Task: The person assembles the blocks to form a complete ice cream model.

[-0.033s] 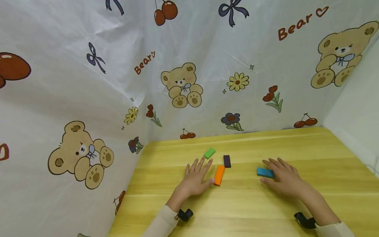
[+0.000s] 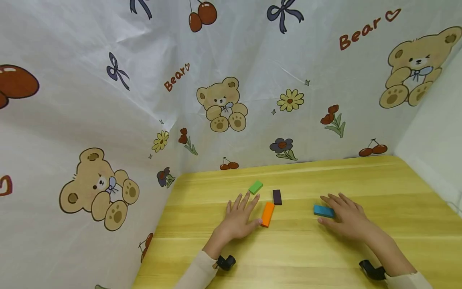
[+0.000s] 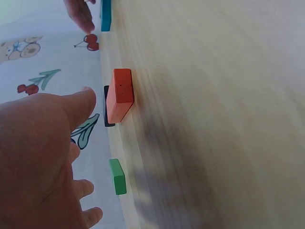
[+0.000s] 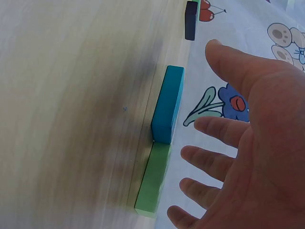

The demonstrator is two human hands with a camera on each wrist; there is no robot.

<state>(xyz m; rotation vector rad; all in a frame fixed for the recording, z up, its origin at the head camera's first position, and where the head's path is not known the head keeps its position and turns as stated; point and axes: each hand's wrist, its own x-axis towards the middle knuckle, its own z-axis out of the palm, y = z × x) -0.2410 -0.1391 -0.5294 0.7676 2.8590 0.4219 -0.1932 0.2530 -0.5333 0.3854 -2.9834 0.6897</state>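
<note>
My left hand (image 2: 234, 222) is held over the wooden table with fingers spread and holds nothing. Its thumb is close to the near end of an orange block (image 2: 267, 214); the left wrist view shows the thumb apart from it. Past the fingertips lies a small green block (image 2: 256, 187), and a dark block (image 2: 277, 197) lies behind the orange one. My right hand (image 2: 346, 216) hovers, fingers extended, around the right end of a blue block (image 2: 323, 211). In the right wrist view a light green block (image 4: 155, 179) adjoins the blue one; my hand hides it in the head view.
The yellowish wooden table (image 2: 296, 257) meets a white cloth (image 2: 260, 136) printed with bears and flowers at the back and left. A plain white wall (image 2: 436, 156) borders the right side. Black wrist cameras (image 2: 226, 263) sit near both cuffs.
</note>
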